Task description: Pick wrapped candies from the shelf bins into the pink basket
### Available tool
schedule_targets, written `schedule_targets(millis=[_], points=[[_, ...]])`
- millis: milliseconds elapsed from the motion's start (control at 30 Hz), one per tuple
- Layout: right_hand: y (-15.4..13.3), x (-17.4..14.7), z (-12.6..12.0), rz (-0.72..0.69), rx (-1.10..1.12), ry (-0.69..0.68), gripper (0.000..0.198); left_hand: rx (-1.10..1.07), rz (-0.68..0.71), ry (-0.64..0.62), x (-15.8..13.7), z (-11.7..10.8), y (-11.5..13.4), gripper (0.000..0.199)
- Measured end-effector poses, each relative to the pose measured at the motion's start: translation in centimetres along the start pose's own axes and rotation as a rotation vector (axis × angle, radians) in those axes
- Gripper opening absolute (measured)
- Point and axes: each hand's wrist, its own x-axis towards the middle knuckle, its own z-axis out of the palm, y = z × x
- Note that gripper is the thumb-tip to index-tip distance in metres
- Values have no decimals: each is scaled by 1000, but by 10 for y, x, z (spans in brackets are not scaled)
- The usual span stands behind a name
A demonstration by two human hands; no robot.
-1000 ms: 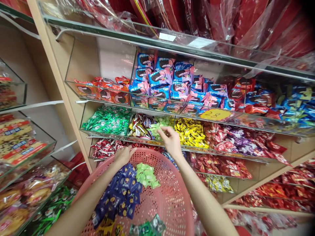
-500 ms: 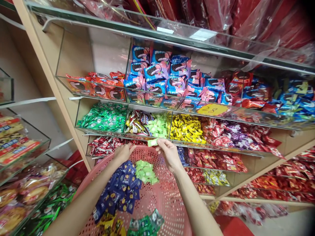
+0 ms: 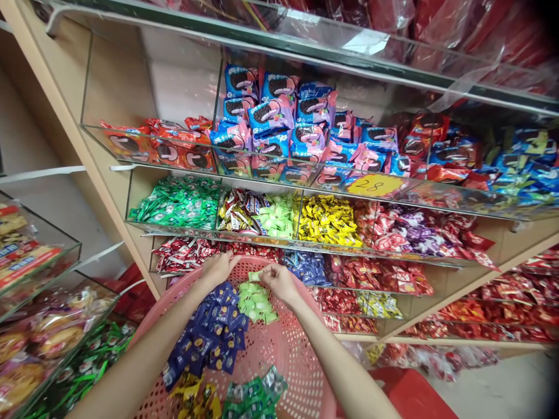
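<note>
A pink perforated plastic basket [image 3: 301, 355] is in front of me. My left hand [image 3: 217, 269] grips its far rim. Over the basket, my right hand [image 3: 279, 282] pinches a small light green candy packet [image 3: 254, 276] between thumb and fingers. Just below that packet is a pile of matching light green packets [image 3: 258, 305] in the basket. Dark blue packets [image 3: 205, 331] are heaped to the left of this pile. Nearer to me lie yellow packets [image 3: 197, 398] and green packets [image 3: 255, 398].
Behind the basket, shelf bins hold green packets [image 3: 177, 201], light green packets [image 3: 278, 216], yellow candies [image 3: 329, 221] and blue biscuit packs [image 3: 271, 113]. A yellow price card [image 3: 375, 185] marked 28 hangs above. Bagged pastries [image 3: 56, 326] fill a bin at left; a red object [image 3: 406, 396] is at lower right.
My right hand has moved left and down from the shelf edge into the basket area, carrying the light green candy packet. My left hand stays on the rim. The view has shifted slightly.
</note>
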Motion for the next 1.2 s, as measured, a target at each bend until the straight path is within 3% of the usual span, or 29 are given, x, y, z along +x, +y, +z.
schedule_targets(millis=[133, 300, 600, 767, 967, 1200], points=[[14, -1, 6, 89, -172, 10, 5, -3, 12, -9, 0, -1, 0, 54], [20, -4, 5, 157, -432, -35, 12, 1, 10, -25, 0, -2, 0, 52], [32, -4, 16, 193, -545, -35, 17, 5, 15, -33, -1, 0, -2, 51], [23, -8, 20, 202, -617, -45, 19, 2, 12, -36, -1, 0, -6, 52], [3, -14, 19, 189, -895, -64, 22, 4, 12, -24, -2, 0, -10, 53], [0, -17, 19, 133, -985, -138, 19, 6, 15, -11, -3, 2, -9, 53]])
